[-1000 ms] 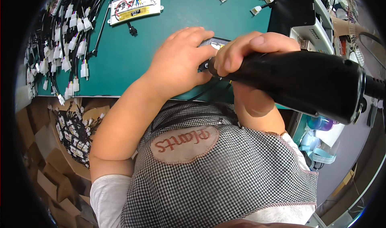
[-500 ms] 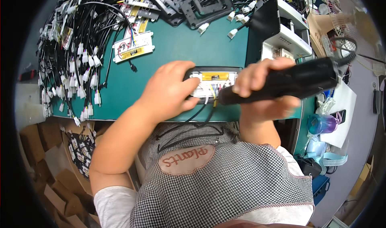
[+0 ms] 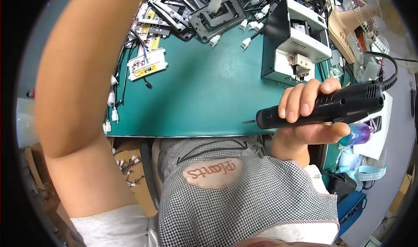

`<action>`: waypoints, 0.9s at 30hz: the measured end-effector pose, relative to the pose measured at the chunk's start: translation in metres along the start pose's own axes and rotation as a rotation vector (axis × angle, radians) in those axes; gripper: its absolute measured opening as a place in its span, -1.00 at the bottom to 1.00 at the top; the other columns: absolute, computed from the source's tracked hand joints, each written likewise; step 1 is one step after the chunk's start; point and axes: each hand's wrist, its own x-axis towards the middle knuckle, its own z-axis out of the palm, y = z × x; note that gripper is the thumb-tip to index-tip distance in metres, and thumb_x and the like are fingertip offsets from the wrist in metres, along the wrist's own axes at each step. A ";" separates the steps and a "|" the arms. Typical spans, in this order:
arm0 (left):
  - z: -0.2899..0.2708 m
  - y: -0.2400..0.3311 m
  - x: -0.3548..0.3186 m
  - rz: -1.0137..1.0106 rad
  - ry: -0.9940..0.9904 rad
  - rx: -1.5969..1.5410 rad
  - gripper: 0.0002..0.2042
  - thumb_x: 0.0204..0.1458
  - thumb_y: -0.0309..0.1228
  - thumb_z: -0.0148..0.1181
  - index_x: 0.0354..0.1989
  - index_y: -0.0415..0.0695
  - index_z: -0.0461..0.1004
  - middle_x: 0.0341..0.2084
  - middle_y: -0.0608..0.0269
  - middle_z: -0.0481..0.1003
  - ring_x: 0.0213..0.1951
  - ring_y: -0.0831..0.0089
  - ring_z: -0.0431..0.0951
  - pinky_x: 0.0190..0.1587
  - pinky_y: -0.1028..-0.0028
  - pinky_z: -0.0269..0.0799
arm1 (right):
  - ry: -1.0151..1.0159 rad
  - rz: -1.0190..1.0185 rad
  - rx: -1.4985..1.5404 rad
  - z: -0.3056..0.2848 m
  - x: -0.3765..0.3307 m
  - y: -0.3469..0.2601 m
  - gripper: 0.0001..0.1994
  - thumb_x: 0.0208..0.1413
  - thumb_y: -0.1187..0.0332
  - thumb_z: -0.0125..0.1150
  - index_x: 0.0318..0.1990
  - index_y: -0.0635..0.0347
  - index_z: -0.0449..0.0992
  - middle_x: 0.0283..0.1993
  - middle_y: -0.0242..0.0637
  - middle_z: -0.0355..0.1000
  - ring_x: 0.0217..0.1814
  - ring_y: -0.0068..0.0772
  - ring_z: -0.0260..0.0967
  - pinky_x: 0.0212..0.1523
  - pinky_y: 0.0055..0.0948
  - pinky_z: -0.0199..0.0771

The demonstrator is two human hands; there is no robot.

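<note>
My right hand [image 3: 300,101] is wrapped round a black corded electric screwdriver [image 3: 352,101], held nearly level above the front right of the green work mat [image 3: 191,103]. The thin metal bit points left and touches nothing. My left arm [image 3: 78,77] reaches forward across the left side and runs out of the top of the picture; the hand itself cannot be seen. Beyond the mat's middle lies a heap of black plastic frames [image 3: 217,18], with a pale blurred spot over it. A white circuit module [image 3: 148,65] with coloured wires rests on the mat's left part.
A white and black bench machine [image 3: 300,42] stands at the back right. Black cables with white connectors [image 3: 114,115] lie at the left, mostly behind my arm. At the right are a blue-purple bottle [image 3: 360,134] and a blue case [image 3: 352,210]. Cardboard boxes [image 3: 135,177] sit below the table.
The left hand has left the black-framed module, which no longer lies before me, and gone up out of view. The right hand has drawn the screwdriver back to the right, baring its bit.
</note>
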 end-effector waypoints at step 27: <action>0.132 0.082 -0.211 -0.279 -0.206 -0.580 -0.80 -0.14 -0.28 0.34 -0.46 -0.09 0.47 -0.41 0.16 0.46 -0.30 0.14 0.47 -0.24 0.21 0.38 | 0.045 0.025 -0.064 -0.006 0.005 0.000 -0.22 -0.07 -0.29 0.23 0.00 0.28 0.23 -0.46 -0.28 0.30 -0.59 -0.41 0.32 -0.55 -0.40 0.45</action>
